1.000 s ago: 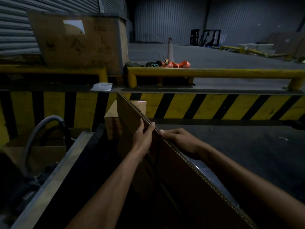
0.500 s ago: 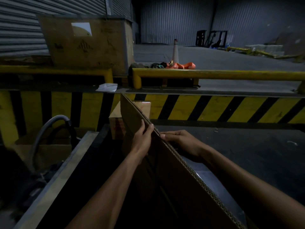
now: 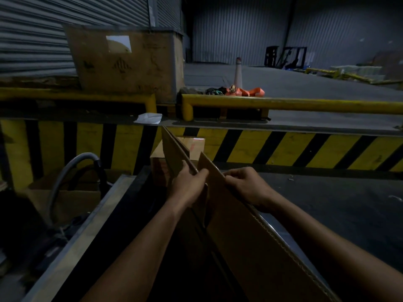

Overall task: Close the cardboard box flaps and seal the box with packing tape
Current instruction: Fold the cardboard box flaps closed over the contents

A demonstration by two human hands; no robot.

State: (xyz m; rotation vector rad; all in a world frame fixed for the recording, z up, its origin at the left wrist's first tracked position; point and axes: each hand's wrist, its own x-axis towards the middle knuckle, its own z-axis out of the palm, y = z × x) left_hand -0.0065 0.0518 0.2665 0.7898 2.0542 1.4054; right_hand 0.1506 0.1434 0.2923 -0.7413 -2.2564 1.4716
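Brown cardboard box (image 3: 250, 232); yellow-and-black striped barrier (image 3: 283, 147); orange strap (image 3: 246, 91).

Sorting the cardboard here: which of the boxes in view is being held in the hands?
The flattened cardboard box in the foreground: left hand and right hand pinch its upper edge. The small box behind it and large box sit untouched.

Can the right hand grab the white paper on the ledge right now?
Probably not: the right hand is gripping the cardboard, and the white paper lies far beyond it.

Flattened box starts to part

Left hand (image 3: 187, 186) pulls the near panel (image 3: 174, 153) away — a gap (narrow) opens beside the right hand (image 3: 246, 188).
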